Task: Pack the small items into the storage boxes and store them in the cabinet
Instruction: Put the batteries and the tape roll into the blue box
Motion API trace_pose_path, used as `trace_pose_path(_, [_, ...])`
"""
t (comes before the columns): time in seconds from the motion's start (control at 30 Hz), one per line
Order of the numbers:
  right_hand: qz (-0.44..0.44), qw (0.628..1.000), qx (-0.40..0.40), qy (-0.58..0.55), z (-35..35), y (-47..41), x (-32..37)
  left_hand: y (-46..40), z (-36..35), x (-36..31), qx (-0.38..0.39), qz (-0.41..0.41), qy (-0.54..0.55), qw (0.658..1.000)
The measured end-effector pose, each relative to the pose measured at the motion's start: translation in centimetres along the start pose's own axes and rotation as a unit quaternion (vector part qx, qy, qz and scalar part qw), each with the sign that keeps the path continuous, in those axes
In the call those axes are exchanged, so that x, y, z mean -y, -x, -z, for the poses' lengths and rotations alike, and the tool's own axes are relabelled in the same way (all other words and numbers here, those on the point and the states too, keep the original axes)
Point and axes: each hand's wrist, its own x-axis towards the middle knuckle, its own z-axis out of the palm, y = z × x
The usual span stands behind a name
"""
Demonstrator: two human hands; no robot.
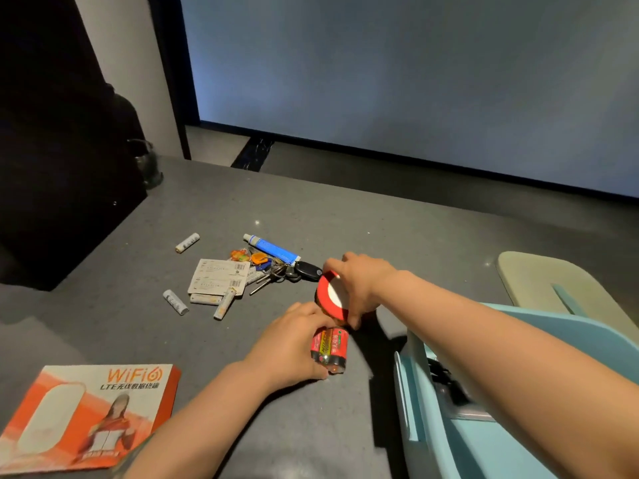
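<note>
My left hand (294,344) grips a pack of red batteries (330,347) low over the grey table (311,219). My right hand (359,281) holds a round red-and-white tape roll (328,292), tilted on edge just above the batteries. A light blue storage box (518,392) stands at the right under my right forearm, with something dark inside. Loose items lie behind my hands: several white batteries (176,301), a blue tube (273,249), a bunch of keys with a black car fob (307,270), and paper packets (219,276).
An orange WiFi router box (90,413) lies at the front left. A pale green lid (560,288) rests at the far right behind the blue box. A dark cabinet (58,150) stands at the left, with a dim glass jar (145,164) beside it.
</note>
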Motion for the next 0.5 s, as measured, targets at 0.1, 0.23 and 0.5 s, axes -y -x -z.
trace_pose_path(0.1, [0.003, 0.989, -0.137, -0.059, 2.6, 2.1, -0.8, 1.1, 1.0, -0.5, -0.047, 0.035, 0.031, 0.998])
trace_pose_path(0.23, [0.011, 0.953, -0.273, -0.133, 5.9, 9.3, -4.5, 2.2, 5.6, -3.1, -0.154, 0.068, 0.059, 0.984])
trace_pose_path(0.5, [-0.094, 0.931, -0.289, -0.201, 0.5, 25.8, -14.9, 2.4, 8.8, -16.4, -0.200, -0.027, 0.106, 0.974])
